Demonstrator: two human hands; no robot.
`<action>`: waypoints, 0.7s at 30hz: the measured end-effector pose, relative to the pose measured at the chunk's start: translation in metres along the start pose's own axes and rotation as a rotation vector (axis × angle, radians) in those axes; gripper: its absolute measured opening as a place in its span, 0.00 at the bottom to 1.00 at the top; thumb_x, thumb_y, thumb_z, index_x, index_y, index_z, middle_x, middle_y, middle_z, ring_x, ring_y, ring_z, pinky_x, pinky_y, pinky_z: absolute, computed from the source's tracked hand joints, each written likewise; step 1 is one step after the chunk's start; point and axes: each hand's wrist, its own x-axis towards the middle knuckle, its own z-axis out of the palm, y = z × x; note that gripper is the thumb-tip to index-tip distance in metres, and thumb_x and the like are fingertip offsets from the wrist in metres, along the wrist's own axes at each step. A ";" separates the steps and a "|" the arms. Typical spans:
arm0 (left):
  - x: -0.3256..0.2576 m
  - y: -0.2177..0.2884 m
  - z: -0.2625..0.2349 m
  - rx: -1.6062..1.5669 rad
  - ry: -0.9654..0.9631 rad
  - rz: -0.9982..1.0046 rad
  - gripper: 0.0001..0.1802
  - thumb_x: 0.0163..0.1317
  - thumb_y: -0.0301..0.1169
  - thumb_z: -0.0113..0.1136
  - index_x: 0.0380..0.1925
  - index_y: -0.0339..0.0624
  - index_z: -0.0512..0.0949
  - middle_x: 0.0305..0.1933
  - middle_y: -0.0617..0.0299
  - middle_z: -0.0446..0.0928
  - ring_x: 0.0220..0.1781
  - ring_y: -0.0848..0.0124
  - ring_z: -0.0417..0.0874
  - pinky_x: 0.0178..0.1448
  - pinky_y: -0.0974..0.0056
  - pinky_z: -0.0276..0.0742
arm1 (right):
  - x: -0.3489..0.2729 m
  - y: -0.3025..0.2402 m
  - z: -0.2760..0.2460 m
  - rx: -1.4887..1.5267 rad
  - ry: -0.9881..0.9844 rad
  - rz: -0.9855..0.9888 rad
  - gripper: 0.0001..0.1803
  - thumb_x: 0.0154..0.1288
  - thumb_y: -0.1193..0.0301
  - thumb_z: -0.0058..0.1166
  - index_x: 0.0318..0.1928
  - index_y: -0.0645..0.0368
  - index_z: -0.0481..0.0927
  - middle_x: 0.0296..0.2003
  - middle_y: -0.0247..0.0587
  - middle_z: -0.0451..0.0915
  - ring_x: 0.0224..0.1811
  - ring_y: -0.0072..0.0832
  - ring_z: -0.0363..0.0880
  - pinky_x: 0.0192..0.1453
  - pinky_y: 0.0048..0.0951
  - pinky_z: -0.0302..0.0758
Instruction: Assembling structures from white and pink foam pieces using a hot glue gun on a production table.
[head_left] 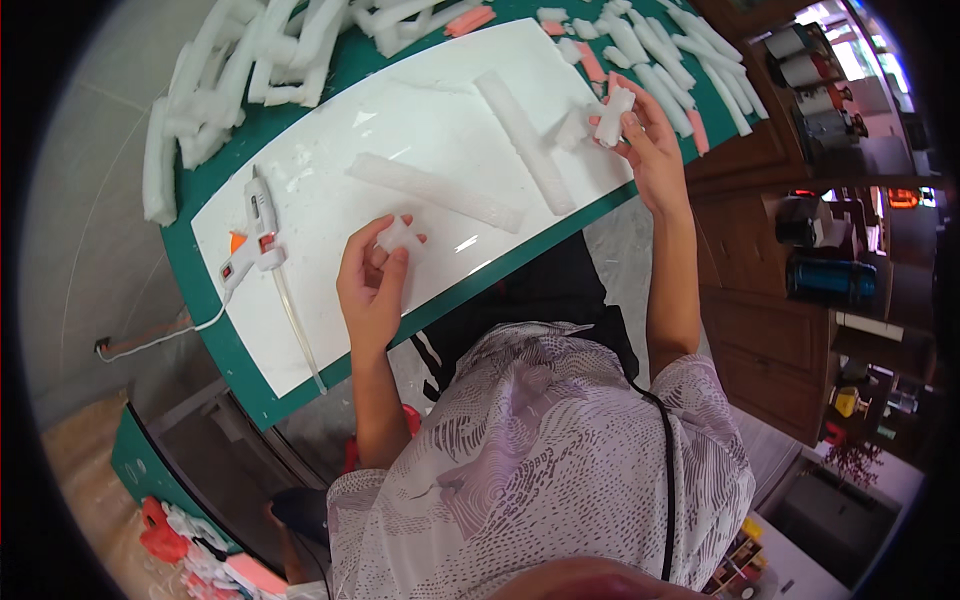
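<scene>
My left hand [374,285] is closed around a small white foam piece [399,237], low over the near part of a white board [320,180]. At the board's right edge my right hand [652,140] grips another short white foam block [614,116] between thumb and fingers. A small white foam chunk [573,130] lies just left of that hand. Between the hands lie two long, flat foam strips: one slanted strip [435,192] near my left hand, and one steeper strip [524,143] farther right. To the left, a white glue gun [262,225] rests with a clear glue stick [292,310] trailing from it.
The board lies on a green table [262,408]. Assembled white foam frames [205,90] are stacked at the far left. Loose white foam sticks [655,45] and pink foam pieces [590,62] lie at the far right. A white cord [205,325] runs off the left edge.
</scene>
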 end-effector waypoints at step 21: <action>0.018 0.015 0.052 -0.153 -0.070 -0.049 0.29 0.60 0.12 0.57 0.63 0.30 0.66 0.60 0.52 0.70 0.54 0.70 0.78 0.55 0.68 0.78 | -0.009 -0.009 0.021 -0.004 -0.236 0.032 0.27 0.71 0.76 0.47 0.69 0.60 0.62 0.54 0.48 0.73 0.50 0.37 0.82 0.50 0.33 0.81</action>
